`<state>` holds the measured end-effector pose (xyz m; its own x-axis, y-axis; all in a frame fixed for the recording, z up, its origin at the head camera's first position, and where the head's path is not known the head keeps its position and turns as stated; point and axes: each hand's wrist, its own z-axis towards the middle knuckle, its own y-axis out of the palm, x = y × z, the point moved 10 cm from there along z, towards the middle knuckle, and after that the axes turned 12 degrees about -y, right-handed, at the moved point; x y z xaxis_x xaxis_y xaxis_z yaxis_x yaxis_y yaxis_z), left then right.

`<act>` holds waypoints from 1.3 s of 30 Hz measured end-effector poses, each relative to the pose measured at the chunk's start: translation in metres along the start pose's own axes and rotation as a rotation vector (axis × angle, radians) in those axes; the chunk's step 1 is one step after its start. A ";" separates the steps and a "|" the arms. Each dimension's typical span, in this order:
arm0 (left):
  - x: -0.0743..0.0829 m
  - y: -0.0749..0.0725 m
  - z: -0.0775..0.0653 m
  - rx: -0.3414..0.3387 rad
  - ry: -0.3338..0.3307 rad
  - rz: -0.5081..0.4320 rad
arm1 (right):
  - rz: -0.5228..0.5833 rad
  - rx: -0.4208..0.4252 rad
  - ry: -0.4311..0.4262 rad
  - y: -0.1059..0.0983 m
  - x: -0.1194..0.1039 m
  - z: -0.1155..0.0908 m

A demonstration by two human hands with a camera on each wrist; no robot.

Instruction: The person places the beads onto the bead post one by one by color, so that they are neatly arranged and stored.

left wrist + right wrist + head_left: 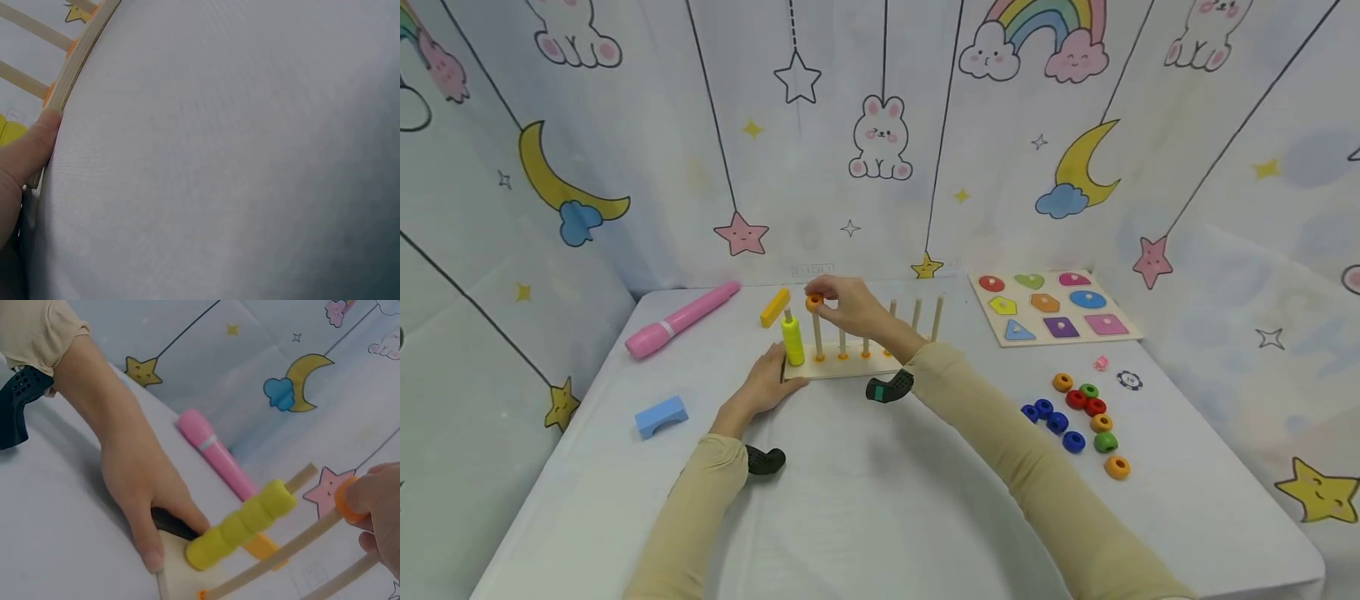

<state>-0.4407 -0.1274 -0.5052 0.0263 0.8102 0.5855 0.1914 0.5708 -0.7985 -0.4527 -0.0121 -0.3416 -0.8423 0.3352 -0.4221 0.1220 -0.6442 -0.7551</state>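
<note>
right hand pinches one orange bead | red beads — two

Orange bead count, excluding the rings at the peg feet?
4: one orange bead pinched in the right hand; three loose at right in the head view: a rear one, a middle one, a near one. The right sleeve may hide others.

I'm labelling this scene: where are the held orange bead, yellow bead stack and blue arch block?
Held orange bead (813,304): head view, its visible side.
Yellow bead stack (239,527): right wrist view, mid-stack.
Blue arch block (659,414): head view, above its cutout.
</note>
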 end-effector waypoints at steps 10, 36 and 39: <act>0.002 -0.001 -0.002 -0.006 0.001 -0.008 | -0.025 -0.019 0.018 0.001 0.005 -0.001; 0.005 0.001 -0.004 0.018 0.035 -0.008 | -0.027 0.420 0.245 -0.159 0.075 -0.129; 0.004 0.000 -0.004 0.022 0.037 -0.009 | -0.054 0.421 0.296 -0.174 0.084 -0.157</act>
<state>-0.4366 -0.1242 -0.5025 0.0610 0.8000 0.5969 0.1699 0.5809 -0.7960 -0.4620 0.2354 -0.3244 -0.6498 0.5165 -0.5577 -0.1904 -0.8209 -0.5383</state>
